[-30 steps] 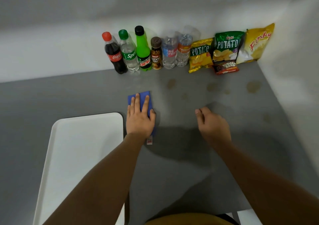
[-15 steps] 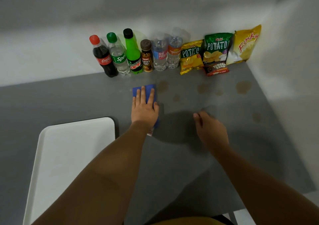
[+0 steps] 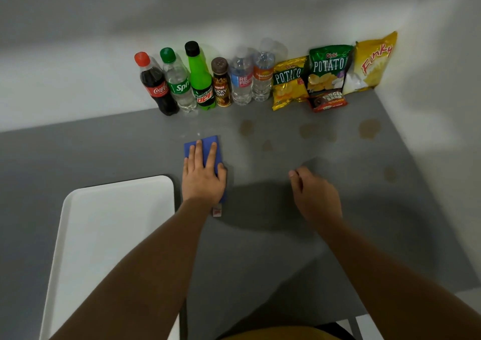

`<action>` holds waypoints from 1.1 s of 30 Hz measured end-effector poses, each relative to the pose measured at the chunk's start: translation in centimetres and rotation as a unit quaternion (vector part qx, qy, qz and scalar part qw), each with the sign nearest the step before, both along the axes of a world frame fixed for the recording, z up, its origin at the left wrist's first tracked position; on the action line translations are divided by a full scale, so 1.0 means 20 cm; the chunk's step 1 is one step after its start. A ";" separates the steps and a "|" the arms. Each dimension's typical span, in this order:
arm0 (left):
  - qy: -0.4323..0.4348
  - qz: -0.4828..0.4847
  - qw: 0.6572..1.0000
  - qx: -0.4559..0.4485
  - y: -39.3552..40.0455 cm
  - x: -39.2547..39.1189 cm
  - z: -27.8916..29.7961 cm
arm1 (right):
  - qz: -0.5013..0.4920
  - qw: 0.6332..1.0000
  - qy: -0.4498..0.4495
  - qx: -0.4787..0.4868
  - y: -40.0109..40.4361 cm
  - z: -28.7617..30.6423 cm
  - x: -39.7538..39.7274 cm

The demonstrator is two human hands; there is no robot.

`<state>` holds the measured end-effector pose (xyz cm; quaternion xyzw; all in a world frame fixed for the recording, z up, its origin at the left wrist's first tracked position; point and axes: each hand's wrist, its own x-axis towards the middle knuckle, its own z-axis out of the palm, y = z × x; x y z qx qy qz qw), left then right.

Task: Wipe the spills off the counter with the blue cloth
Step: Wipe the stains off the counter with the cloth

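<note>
A folded blue cloth (image 3: pixel 208 144) lies flat on the grey counter (image 3: pixel 104 152). My left hand (image 3: pixel 203 178) presses down on it with the fingers spread, covering most of the cloth; a white tag pokes out near my wrist. Several brownish spills mark the counter to the right: one (image 3: pixel 246 127) just right of the cloth, another (image 3: pixel 308 130) further on, a large one (image 3: pixel 369 128) near the right wall and a small one (image 3: pixel 390 174) by the edge. My right hand (image 3: pixel 316 196) rests on the counter, fingers loosely curled, holding nothing.
A white tray (image 3: pixel 112 235) sits left of my left arm. Along the back wall stand several bottles (image 3: pixel 200 79) and snack bags (image 3: pixel 329 68). A white wall closes off the counter's right side.
My left hand has slid the cloth over the counter, forward and then slightly back toward the tray. The camera view shifted. My right hand stayed about where it was.
</note>
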<state>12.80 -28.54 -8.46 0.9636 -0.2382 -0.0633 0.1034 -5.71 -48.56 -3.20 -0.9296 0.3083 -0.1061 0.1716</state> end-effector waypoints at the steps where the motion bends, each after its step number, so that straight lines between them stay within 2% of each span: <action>1: 0.000 0.000 1.000 0.003 -0.01 0.04 0.00 | 0.000 1.000 0.004 -0.002 0.00 0.00 -0.01; 11: 0.023 -0.013 0.999 0.022 -0.36 0.23 0.01 | -0.021 0.999 0.035 0.001 -0.09 0.02 -0.06; 22: 0.032 -0.102 0.994 0.011 -0.61 0.01 0.02 | -0.041 0.998 0.045 -0.002 -0.09 0.04 -0.09; 27: 0.028 -0.117 0.993 -0.013 -0.56 -0.18 0.01 | -0.039 0.999 0.033 -0.007 -0.06 0.03 -0.09; 33: -0.004 -0.078 0.997 -0.012 -0.29 -0.19 -0.03 | -0.021 0.999 0.043 0.007 -0.04 0.05 -0.07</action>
